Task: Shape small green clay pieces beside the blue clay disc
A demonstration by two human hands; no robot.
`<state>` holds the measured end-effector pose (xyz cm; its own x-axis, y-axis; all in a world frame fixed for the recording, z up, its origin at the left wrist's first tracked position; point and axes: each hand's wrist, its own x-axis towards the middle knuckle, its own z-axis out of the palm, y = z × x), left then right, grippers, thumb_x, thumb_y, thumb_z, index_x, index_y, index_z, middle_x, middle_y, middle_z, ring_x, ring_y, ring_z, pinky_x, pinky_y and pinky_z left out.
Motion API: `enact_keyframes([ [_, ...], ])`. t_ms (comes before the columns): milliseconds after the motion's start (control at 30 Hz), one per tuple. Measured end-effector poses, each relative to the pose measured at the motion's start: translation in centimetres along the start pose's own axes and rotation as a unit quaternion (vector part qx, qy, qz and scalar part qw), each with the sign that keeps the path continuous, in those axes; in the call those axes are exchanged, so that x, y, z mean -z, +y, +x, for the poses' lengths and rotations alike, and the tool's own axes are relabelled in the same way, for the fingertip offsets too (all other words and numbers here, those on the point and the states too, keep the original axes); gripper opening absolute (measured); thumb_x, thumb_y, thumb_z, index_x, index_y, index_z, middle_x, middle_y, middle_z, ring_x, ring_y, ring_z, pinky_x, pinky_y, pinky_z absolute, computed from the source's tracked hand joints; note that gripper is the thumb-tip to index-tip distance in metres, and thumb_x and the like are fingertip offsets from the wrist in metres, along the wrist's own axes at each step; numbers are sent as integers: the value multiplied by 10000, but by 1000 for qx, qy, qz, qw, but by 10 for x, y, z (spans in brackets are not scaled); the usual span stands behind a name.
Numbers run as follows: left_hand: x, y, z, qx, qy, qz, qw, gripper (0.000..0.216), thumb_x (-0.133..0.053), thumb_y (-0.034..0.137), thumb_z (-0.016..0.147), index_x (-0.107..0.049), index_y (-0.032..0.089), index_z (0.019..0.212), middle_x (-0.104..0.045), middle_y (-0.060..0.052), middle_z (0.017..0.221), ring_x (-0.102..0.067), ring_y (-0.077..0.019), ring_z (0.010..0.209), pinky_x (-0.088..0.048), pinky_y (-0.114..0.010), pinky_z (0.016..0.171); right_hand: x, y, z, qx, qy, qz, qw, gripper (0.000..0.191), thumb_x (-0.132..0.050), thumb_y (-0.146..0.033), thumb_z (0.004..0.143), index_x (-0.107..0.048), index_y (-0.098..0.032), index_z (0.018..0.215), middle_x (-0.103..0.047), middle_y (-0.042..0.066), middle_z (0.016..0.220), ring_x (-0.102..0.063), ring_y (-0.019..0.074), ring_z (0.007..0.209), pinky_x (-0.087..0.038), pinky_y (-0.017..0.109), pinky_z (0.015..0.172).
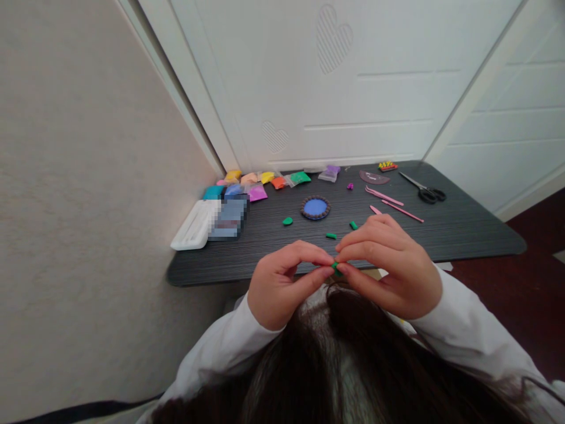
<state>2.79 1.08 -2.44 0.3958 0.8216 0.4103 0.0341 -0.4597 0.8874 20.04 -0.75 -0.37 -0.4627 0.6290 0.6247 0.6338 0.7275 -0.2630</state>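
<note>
Between the fingertips of both hands is a small piece of green modelling clay (338, 270), mostly covered by the fingers. My left hand (285, 281) pinches it from the left, thumb and forefinger closed. From the other side my right hand (392, 265) pinches the same piece. Just beyond the hands lie a short green clay strip (331, 235) and another green clay piece (354, 225). A flattened green clay leaf shape (288, 221) rests farther left. Behind them sits a blue clay disc (315, 207) with a brown beaded rim.
Clay packets (258, 192) in several colours line the table's back left. A white tray (194, 227) and a blurred box (229, 218) stand at the left. Pink tools (384, 196), scissors (426, 191) and a purple clay bit (350, 186) lie at the right on the dark table (477, 235).
</note>
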Motion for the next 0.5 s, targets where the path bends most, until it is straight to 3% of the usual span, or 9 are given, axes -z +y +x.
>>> enact_keyframes([
  [267, 0, -1, 1, 13, -12, -21, 1000, 94, -563, 153, 629, -602, 156, 715, -604, -43, 735, -543, -135, 711, -431, -265, 678, -1, 1, -1, 4, 11, 6, 1000, 94, -490, -213, 689, -547, -195, 762, -587, 19, 794, -508, 112, 710, -335, 301, 710],
  [500, -3, 0, 2, 48, 33, -26, 998, 141, -577, 164, 617, -599, 165, 756, -603, -24, 733, -541, -115, 685, -438, -232, 647, -2, -1, -4, -20, 54, 17, 998, 141, -513, -201, 661, -540, -191, 800, -562, 39, 854, -500, 140, 791, -370, 314, 715],
])
